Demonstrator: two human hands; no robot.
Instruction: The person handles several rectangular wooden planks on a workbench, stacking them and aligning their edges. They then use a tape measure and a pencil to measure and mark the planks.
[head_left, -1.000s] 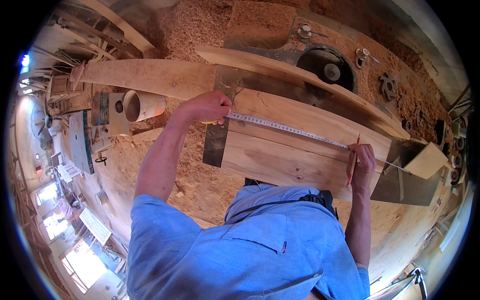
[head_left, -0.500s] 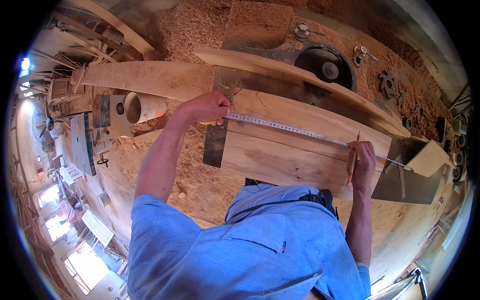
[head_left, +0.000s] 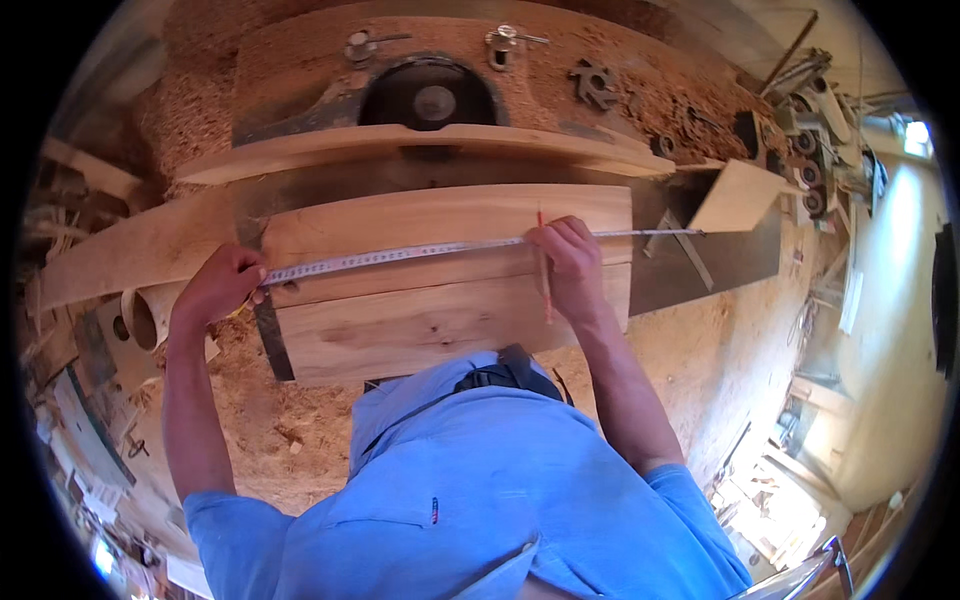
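My left hand (head_left: 222,284) is closed at the left end of two pale wooden boards (head_left: 400,315), which lie edge to edge. It grips a tape measure whose white blade (head_left: 395,256) stretches across the boards. A bit of yellow shows beneath the fingers; the rest of the case is hidden. Toward the boards' right end, my right hand (head_left: 570,258) pinches a red pencil (head_left: 547,290) and rests at the tape. The blade runs on past that hand, over the dark metal table (head_left: 735,262), and its far tip reaches the edge of a wooden offcut (head_left: 738,198).
Behind the boards, a long wooden strip (head_left: 330,155) stands across the machine table. Beyond it are a round dark recess with a hub (head_left: 433,103), metal clamp knobs (head_left: 503,45) and a toothed cutter head (head_left: 594,85) amid sawdust. A white bucket (head_left: 150,318) lies at left.
My view has swung to the right, so the boards and machine appear further left. Both hands keep about the same places on the boards, with the tape still stretched.
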